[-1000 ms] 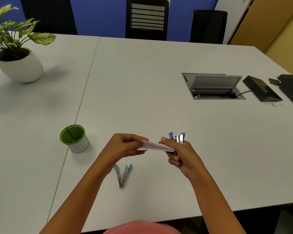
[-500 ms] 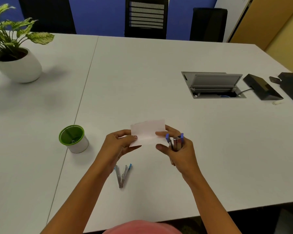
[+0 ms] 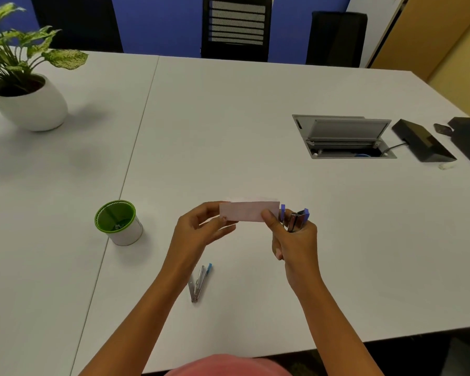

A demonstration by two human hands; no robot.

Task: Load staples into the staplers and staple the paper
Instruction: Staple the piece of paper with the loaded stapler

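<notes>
Your left hand (image 3: 198, 232) and right hand (image 3: 293, 240) pinched the light, floppy paper (image 3: 244, 211) by its ends, the right also gripping the stapler (image 3: 296, 221)

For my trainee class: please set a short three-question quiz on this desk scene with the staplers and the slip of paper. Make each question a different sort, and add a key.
1. True or false: the blue-tipped stapler lies on the table with no hand on it.
2. Besides pinching the paper, what does the right hand grip? A) a purple stapler B) a pen C) a plant pot
3. Fill in: by the person's own sides, the left hand pinches the paper's ___ end.
Key: 1 true; 2 A; 3 left.
</notes>
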